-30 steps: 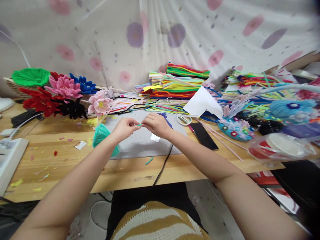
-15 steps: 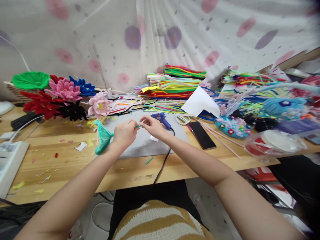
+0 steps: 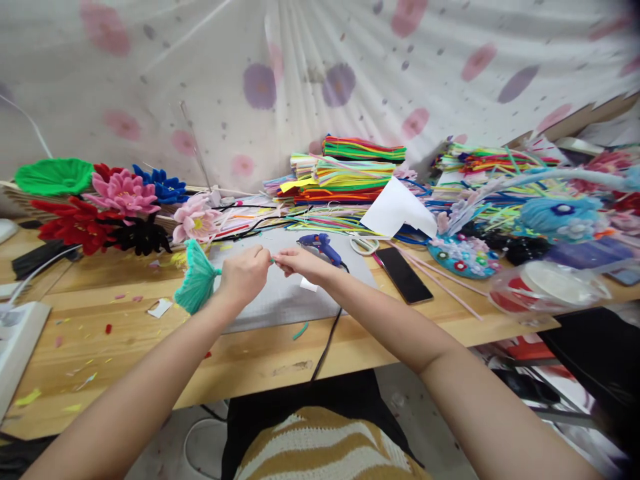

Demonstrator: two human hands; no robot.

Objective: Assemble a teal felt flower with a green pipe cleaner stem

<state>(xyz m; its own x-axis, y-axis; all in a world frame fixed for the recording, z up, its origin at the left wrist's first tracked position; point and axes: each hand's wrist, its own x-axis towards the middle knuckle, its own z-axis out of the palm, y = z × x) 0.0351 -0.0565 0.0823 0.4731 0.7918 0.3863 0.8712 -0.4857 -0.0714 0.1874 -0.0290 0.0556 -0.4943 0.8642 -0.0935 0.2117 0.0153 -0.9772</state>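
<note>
A teal-green pipe-cleaner flower point(image 3: 194, 279), flared like a fan, sticks out to the left of my left hand point(image 3: 244, 277). That hand is closed round its thin stem. At the stem's other end, my right hand point(image 3: 299, 262) pinches the tip with its fingers curled in. The two hands almost meet above a grey cutting mat point(image 3: 265, 312). Just behind my right wrist lies a blue glue gun point(image 3: 321, 248), its black cord running to the table's front edge. Most of the stem is hidden inside my fingers.
Fuzzy flowers point(image 3: 123, 190) stand at the back left. Bundles of pipe cleaners point(image 3: 345, 177) are stacked at the back. White-handled scissors point(image 3: 365, 245), a phone point(image 3: 404, 275) and white paper point(image 3: 395, 208) lie right of the mat. A power strip point(image 3: 23, 353) sits far left.
The flower has turned, showing more of its ribbed face. My right fingers have closed in on the stem's tip, and the hands are nearer together. The view has shifted slightly.
</note>
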